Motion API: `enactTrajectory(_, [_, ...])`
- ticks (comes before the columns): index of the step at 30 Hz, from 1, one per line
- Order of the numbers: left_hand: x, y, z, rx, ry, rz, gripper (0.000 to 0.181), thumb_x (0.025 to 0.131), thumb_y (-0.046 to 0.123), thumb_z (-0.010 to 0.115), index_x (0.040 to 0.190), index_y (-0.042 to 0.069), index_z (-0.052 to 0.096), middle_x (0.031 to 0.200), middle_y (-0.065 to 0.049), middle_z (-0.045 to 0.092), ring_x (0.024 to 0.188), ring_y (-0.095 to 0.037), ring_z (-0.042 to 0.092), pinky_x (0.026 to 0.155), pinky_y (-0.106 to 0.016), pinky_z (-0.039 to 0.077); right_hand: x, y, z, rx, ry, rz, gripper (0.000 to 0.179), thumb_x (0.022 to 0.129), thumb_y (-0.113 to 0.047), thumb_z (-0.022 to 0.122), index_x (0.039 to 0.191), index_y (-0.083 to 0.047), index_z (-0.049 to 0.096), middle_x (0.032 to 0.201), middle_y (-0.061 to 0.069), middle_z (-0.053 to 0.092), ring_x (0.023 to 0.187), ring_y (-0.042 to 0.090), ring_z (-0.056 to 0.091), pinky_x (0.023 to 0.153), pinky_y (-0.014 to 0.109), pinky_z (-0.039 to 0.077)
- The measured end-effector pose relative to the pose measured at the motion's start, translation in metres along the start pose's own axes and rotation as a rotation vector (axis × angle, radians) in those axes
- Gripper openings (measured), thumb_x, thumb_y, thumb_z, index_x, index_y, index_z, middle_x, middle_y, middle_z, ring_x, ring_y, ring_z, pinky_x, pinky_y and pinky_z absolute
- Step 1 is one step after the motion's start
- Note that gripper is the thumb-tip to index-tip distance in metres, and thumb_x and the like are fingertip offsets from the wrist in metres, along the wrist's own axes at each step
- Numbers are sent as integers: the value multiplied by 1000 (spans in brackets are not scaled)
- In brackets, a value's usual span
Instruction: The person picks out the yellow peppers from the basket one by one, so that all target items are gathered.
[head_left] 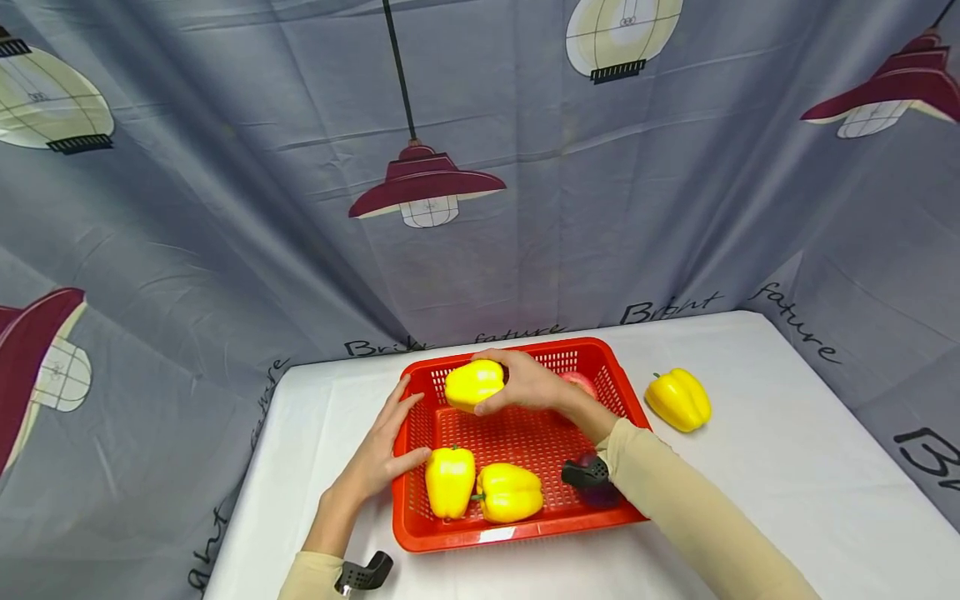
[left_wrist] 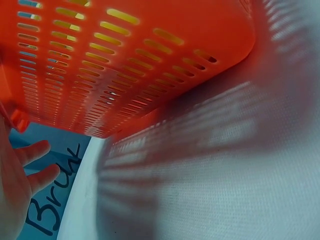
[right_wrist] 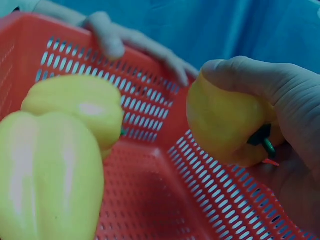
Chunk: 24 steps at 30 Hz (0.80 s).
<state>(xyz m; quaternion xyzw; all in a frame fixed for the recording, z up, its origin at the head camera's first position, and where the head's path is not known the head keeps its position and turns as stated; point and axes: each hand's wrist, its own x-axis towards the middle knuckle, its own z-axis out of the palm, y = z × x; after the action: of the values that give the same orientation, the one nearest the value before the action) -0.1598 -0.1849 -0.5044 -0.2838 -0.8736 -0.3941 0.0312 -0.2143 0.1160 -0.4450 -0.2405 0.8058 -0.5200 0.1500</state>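
My right hand (head_left: 522, 380) grips a yellow bell pepper (head_left: 472, 384) over the back left part of the red basket (head_left: 517, 427). In the right wrist view the thumb presses this pepper's side, and its green stem (right_wrist: 268, 142) faces the palm. My left hand (head_left: 377, 454) lies along the basket's left rim with the fingers extended, the thumb reaching over the rim. Inside the basket near the front, one yellow bell pepper (head_left: 450, 482) sits at the left, with another yellow bell pepper (head_left: 510, 493) beside it.
A dark purple item (head_left: 600, 493) lies in the basket's front right, partly hidden by my right wrist. A reddish round item (head_left: 580, 384) is at the back right. Outside, a yellow bell pepper (head_left: 678, 400) rests on the white table (head_left: 757, 467). Grey curtains (head_left: 480, 275) hang behind.
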Motion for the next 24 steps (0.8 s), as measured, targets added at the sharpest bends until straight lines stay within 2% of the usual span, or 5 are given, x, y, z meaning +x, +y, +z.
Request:
enactTrajectory(12, [0,1,-1,-8,3,8,77,84,26,71,153,7,41,169,-4,12,150,-32,22,107,-69,30,-31,-11,-17,-36,91,66,79,69,-31,92,138,-12,57,112,3,64,97,24,61,84,39,54])
enactTrajectory(24, [0,0,0,-10,2,6,77,85,26,71,153,7,41,169,-3,12,150,-31,22,108,-69,30,-50,-16,-38,-72,188,91,84,70,-34,92,142,-13,54,119,7,63,102,25,60,87,40,52])
